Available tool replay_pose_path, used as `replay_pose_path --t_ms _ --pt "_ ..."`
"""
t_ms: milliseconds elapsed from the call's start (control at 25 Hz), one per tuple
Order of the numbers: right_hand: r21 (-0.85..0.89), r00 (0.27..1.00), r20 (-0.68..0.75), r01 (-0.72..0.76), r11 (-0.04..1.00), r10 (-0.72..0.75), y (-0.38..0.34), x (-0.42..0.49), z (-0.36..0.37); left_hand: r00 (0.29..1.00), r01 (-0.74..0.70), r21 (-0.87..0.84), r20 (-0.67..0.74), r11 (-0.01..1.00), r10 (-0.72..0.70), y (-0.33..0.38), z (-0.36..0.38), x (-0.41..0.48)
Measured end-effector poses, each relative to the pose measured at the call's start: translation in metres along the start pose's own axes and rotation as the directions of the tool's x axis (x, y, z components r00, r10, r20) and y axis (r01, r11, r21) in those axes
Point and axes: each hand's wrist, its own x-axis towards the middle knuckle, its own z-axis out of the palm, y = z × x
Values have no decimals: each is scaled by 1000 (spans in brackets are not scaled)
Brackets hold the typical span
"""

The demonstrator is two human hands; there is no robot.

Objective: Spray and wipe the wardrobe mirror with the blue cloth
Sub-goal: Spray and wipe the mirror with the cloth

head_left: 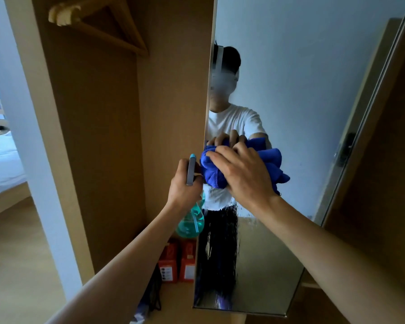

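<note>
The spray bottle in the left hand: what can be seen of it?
The translucent teal plastic spray bottle has a rounded body with a pale blue tube inside and a grey spray head tipped in light blue. It is upright, gripped at the neck by the left hand, beside the left edge of the wardrobe mirror.

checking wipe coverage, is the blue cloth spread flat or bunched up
Bunched: the blue cloth sits wadded under the right hand against the mirror.
</note>
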Motion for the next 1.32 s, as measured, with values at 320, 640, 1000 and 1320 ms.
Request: replay_pose_path --t_ms 320,640,1000,1320 --pt "10 999 44 -20 1000 20 -4 -2 2 1000 4 -6 18 1000 -4 -6 -1 3" --pt "-46 991 -113 -75 996 69 30 47 -25 1000 19 63 0 998 -19 -9 0 -4" --pt "12 998 68 -17 1000 16 -16 -29 15 998 38 36 -54 999 -36 -11 6 -8" --pt "-16 996 -23 -89 996 88 30 9 -18 988 37 110 -151 993 -21 -8 21 -17"
